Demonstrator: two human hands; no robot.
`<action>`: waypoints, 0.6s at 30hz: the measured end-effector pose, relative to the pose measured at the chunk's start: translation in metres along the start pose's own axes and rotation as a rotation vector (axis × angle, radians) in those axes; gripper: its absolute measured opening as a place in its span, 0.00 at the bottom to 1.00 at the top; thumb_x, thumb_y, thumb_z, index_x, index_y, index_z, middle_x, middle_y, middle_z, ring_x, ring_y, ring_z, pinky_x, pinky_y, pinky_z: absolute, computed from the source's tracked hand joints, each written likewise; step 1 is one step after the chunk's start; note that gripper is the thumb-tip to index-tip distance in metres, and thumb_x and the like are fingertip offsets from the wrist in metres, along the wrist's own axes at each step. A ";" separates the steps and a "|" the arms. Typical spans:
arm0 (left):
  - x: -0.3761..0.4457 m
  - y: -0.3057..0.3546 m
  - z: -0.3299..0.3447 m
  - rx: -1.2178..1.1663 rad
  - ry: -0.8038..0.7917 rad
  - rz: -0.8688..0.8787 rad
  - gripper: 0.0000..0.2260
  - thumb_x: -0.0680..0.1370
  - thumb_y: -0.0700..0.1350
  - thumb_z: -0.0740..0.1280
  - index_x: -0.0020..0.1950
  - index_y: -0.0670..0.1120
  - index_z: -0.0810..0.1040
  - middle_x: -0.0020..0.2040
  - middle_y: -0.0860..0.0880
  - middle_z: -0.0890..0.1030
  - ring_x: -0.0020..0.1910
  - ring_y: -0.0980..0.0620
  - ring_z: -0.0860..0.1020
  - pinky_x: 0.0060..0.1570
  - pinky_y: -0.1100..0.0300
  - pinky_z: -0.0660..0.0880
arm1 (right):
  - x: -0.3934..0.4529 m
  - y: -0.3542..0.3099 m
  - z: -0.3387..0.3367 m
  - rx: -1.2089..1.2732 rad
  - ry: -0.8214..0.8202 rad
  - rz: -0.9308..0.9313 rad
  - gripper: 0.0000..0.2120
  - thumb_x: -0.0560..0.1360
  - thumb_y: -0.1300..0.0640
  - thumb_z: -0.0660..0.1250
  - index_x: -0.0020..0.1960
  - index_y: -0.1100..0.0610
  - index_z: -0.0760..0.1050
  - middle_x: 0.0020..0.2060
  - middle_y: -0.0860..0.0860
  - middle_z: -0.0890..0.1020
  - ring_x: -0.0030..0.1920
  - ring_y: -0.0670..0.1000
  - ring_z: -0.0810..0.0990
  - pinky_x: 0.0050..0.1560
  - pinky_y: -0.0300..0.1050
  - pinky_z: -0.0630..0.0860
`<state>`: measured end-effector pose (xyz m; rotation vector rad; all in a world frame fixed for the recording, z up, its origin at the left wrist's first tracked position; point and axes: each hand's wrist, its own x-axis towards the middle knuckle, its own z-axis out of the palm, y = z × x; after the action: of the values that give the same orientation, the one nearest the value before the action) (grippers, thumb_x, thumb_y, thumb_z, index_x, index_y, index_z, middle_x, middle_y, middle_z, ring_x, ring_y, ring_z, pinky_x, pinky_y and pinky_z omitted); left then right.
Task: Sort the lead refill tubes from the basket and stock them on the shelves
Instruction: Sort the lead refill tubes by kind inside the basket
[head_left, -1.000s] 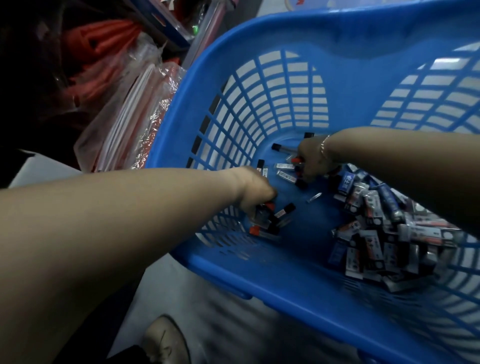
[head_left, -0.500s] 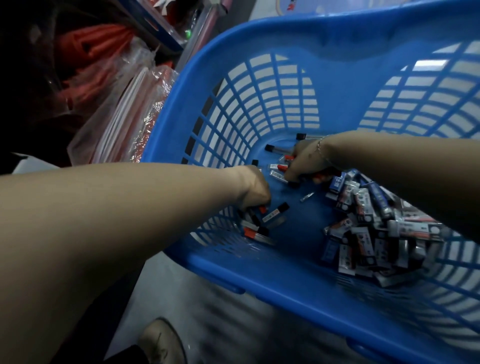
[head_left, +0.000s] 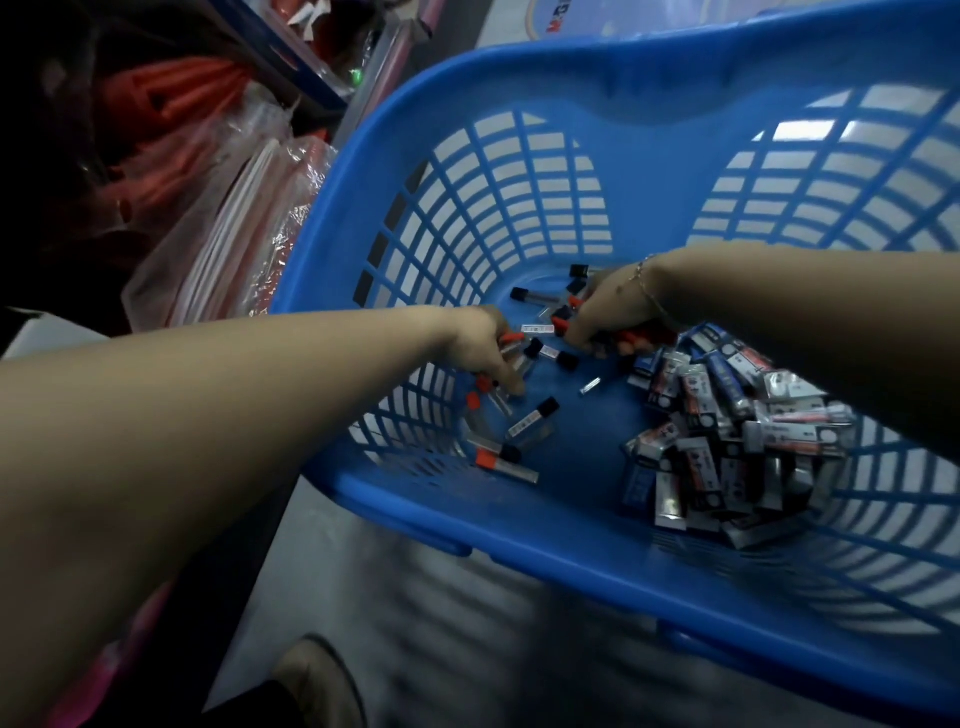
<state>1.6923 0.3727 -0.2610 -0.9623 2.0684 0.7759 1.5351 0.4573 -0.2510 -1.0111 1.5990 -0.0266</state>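
Grey floor (head_left: 395, 597) lies beneath a blue slatted basket (head_left: 519, 525) that fills most of the view; plastic-wrapped packs (head_left: 234, 228) lean against its wall at 10 o'clock, and a shoe (head_left: 319, 680) shows at 6 o'clock. Both of the person's arms reach down to the basket bottom. Left hand (head_left: 485, 353), near the centre, has its fingers curled round several lead refill tubes (head_left: 511, 441) with orange and black caps; more of these tubes lie loose just below it, toward 7 o'clock. Right hand (head_left: 610, 312), at 1 o'clock from the left hand, wears a thin bracelet (head_left: 647, 286) and grips a bunch of orange-capped tubes under curled fingers, with black-capped tubes scattered just beside it. Heaped flat packets (head_left: 727, 441), blue, black and silver, fill the basket's 4 o'clock side, touching one another.
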 end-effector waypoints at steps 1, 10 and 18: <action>0.001 -0.001 0.002 0.020 0.055 0.010 0.13 0.69 0.51 0.76 0.46 0.46 0.78 0.42 0.49 0.80 0.42 0.50 0.79 0.42 0.58 0.75 | 0.000 0.000 0.001 -0.003 0.003 0.006 0.12 0.71 0.63 0.63 0.29 0.59 0.68 0.20 0.53 0.69 0.16 0.48 0.63 0.19 0.32 0.62; -0.006 0.001 0.015 1.005 -0.096 0.380 0.21 0.76 0.49 0.67 0.68 0.49 0.66 0.33 0.55 0.67 0.29 0.58 0.65 0.26 0.61 0.59 | 0.006 0.002 0.013 -0.104 -0.001 0.055 0.14 0.73 0.60 0.64 0.29 0.58 0.68 0.21 0.53 0.70 0.19 0.49 0.65 0.20 0.32 0.63; -0.006 0.008 0.029 1.311 -0.079 0.485 0.12 0.81 0.48 0.57 0.56 0.44 0.77 0.45 0.47 0.81 0.41 0.47 0.77 0.37 0.57 0.68 | 0.008 -0.002 0.020 -0.111 -0.060 0.066 0.13 0.72 0.59 0.63 0.30 0.58 0.68 0.18 0.52 0.69 0.16 0.48 0.64 0.21 0.32 0.64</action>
<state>1.6985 0.4014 -0.2710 0.2961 2.1277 -0.3943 1.5527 0.4609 -0.2620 -1.0346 1.5914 0.1380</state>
